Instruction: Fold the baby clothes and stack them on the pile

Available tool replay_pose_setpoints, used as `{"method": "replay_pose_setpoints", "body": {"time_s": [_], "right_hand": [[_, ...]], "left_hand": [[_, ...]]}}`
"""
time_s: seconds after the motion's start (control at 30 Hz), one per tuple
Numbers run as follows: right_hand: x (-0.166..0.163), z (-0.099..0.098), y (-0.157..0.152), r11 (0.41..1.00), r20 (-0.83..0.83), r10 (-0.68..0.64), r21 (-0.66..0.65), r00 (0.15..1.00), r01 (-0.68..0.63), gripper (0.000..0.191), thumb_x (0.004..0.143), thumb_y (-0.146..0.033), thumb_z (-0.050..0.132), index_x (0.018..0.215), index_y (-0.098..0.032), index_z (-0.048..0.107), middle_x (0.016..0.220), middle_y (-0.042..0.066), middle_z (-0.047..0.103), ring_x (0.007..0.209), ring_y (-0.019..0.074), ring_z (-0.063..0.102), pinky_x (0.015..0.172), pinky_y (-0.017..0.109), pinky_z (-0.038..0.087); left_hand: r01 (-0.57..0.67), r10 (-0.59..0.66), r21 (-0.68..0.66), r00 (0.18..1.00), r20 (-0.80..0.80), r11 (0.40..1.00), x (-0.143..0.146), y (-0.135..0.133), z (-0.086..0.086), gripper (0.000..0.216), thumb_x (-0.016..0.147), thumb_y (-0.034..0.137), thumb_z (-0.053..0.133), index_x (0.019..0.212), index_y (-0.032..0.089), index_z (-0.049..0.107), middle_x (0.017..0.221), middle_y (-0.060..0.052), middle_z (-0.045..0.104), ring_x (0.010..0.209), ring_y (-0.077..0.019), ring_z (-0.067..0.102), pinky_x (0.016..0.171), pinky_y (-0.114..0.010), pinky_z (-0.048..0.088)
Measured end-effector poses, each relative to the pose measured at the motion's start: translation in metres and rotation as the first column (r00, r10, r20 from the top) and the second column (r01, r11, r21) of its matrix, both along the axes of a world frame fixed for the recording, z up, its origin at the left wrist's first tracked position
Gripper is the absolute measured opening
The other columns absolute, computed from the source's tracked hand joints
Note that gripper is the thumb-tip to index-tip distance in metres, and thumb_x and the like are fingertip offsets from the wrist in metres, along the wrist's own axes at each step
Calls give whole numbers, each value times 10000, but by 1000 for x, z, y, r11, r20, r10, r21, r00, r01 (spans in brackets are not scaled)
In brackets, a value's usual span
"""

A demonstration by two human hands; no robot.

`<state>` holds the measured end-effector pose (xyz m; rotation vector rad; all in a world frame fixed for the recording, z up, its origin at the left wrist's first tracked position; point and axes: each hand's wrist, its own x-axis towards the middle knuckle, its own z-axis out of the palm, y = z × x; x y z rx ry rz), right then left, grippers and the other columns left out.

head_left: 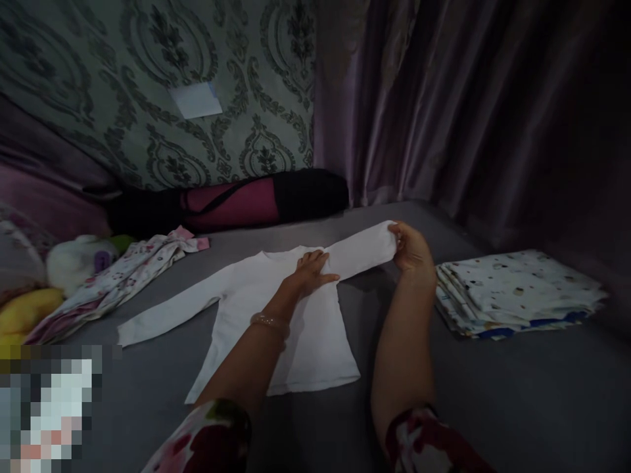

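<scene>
A small white long-sleeved shirt (251,289) lies spread on the grey bed sheet, its neckline away from me and its hem towards me. My left hand (311,272) rests flat on the shirt near the right shoulder seam, fingers spread. The cuff of the right-hand sleeve is pinched in my right hand (408,244), and that sleeve stretches straight out from the shoulder. On the other side, the left-hand sleeve reaches down towards the lower left. My left forearm covers part of the shirt's front.
Folded patterned cloths (522,289) are stacked at the right. To the left lie a floral garment (123,279), a white plush toy (73,259) and a yellow one (32,312). A black and magenta long bag (236,202) lies along the wall. Curtains (394,98) hang at the right.
</scene>
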<state>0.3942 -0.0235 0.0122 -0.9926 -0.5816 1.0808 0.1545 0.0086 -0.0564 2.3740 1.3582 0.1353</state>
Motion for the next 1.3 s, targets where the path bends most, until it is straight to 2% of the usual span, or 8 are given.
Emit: {"method": "replay_pose_setpoints", "body": {"time_s": [0.23, 0.47, 0.67, 0.83, 0.93, 1.13, 1.2, 1.3], "right_hand": [[-35, 18, 5, 999, 90, 35, -23, 995, -33, 162, 555, -274, 660, 695, -216, 604, 627, -46, 571, 598, 125, 521, 555, 248, 406], [-77, 21, 16, 990, 77, 140, -39, 987, -137, 184, 540, -275, 676, 705, -220, 615, 623, -49, 577, 604, 135, 524, 547, 249, 417], [-73, 14, 19, 988, 46, 152, -34, 987, -151, 177, 533, -253, 698, 681, -225, 605, 620, -43, 586, 598, 137, 524, 533, 249, 415], [-67, 13, 15, 993, 104, 109, -62, 989, -103, 161, 544, -259, 693, 668, -225, 597, 606, -41, 584, 606, 142, 531, 540, 249, 408], [-71, 14, 14, 992, 147, 108, -84, 983, -96, 190, 551, -260, 696, 726, -219, 637, 637, -36, 614, 623, 142, 551, 557, 244, 415], [-99, 15, 16, 982, 292, 182, -108, 939, -157, 162, 594, -267, 700, 735, -206, 649, 623, -46, 605, 575, 115, 532, 544, 221, 398], [-114, 16, 17, 978, 345, 200, -122, 917, -168, 139, 638, -276, 678, 751, -202, 650, 614, -50, 592, 559, 113, 526, 536, 222, 397], [-139, 16, 17, 980, 469, 197, -100, 861, -169, 128, 705, -262, 636, 811, -197, 667, 648, -43, 610, 592, 117, 550, 559, 221, 417]], "left_hand": [[-24, -7, -105, 960, -279, 994, 21, 19, 28, 1075, 618, 746, 651, 1500, 230, 319, 1537, -204, 272, 1392, -437, 233, 1095, -532, 254], [-104, 38, -175, 937, -347, 979, 41, 26, 40, 1216, 480, 664, 792, 1496, 194, 317, 1560, -235, 217, 1408, -487, 198, 1089, -556, 277], [-102, 64, -150, 968, -244, 983, 33, 24, 34, 1093, 476, 683, 776, 1401, 205, 445, 1497, -201, 338, 1374, -477, 259, 1072, -543, 305], [-109, 132, -143, 978, 164, 984, -4, 6, 22, 859, 643, 650, 701, 1349, 208, 492, 1399, -154, 451, 1307, -348, 410, 1074, -430, 350], [-265, 374, -283, 801, 468, 922, -35, -11, 15, 691, 720, 542, 699, 1278, 163, 551, 1347, -158, 504, 1190, -279, 535, 996, -360, 431], [-268, 715, -665, 196, 671, 697, -83, -31, 6, 411, 736, 401, 760, 1008, 130, 613, 945, -91, 673, 789, -151, 663, 765, -288, 533], [-236, 757, -725, 87, 648, 647, -89, -33, 7, 346, 766, 370, 749, 956, 122, 602, 904, -94, 678, 741, -145, 674, 740, -288, 548], [-150, 789, -777, 40, 613, 611, -93, -32, 13, 365, 848, 443, 657, 996, 120, 575, 915, -122, 688, 756, -178, 698, 749, -325, 570]]}}
